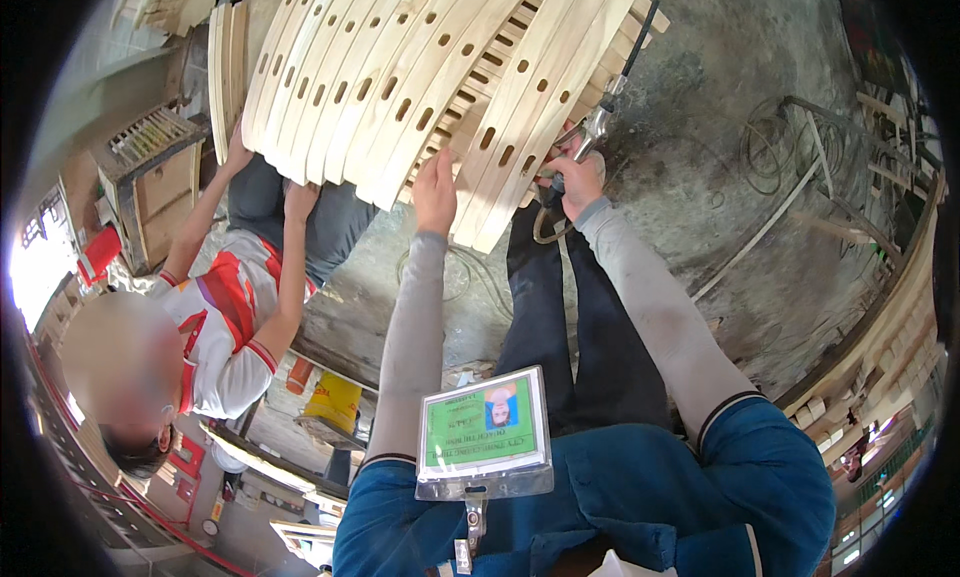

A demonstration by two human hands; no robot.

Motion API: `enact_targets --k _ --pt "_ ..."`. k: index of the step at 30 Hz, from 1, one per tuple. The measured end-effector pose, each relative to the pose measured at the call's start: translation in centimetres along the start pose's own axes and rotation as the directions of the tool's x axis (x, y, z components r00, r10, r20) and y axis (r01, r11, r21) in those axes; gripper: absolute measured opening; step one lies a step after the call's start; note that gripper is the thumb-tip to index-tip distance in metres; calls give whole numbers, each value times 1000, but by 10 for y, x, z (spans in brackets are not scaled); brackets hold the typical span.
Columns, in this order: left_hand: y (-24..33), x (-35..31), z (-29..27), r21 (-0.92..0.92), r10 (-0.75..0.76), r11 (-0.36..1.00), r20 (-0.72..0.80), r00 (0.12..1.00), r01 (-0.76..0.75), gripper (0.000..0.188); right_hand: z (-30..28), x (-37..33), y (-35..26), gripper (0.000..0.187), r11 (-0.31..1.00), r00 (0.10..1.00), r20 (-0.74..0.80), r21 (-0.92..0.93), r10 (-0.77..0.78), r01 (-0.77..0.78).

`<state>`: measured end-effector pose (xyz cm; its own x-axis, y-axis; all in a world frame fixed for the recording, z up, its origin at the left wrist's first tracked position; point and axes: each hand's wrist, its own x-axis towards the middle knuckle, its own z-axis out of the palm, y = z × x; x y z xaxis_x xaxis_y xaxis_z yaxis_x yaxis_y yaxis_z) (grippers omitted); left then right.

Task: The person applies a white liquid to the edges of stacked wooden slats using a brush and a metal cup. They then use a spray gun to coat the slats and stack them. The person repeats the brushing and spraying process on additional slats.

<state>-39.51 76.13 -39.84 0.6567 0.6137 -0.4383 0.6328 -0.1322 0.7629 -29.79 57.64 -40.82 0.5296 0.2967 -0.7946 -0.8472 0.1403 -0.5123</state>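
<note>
Pale wooden slats with oval slots (400, 87) lie side by side in a long row in front of me. My left hand (435, 193) is at their near ends, in a gap between slats, fingers stretched upward against the wood. To its right, my right hand (577, 184) is closed around a silver air gun (594, 129) with a black grip. A long black tube (640, 39) reaches away from the tool past the slats' right edge. A looped hose (546, 227) hangs below my right hand. Part of the tool is hidden by my fingers.
At the left a co-worker (225, 307) in a white and red shirt has both hands at the slats' left end. A wooden crate (150, 177) stands beyond. Coiled hose (775, 157) and a metal frame (830, 147) lie on the concrete floor (690, 197) at the right.
</note>
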Motion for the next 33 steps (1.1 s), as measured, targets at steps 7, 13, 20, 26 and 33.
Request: enact_targets --k 7,13,20,26,33 --pt "22 58 27 212 -233 961 274 933 178 58 15 -17 -15 16 993 999 -52 122 1 5" --pt "58 30 32 -350 -292 639 713 637 685 62 -3 -46 -41 13 991 998 -31 122 60 -56" --pt "87 0 60 -617 28 406 746 665 674 72 -13 -83 -81 21 995 994 106 90 42 -52" --pt "128 -30 87 -632 281 182 768 576 754 90 -35 -149 -125 46 983 981 -62 -39 -182 180" --pt "140 -38 102 -720 17 349 644 765 599 51 -156 -270 -195 57 874 877 84 -79 -473 479"
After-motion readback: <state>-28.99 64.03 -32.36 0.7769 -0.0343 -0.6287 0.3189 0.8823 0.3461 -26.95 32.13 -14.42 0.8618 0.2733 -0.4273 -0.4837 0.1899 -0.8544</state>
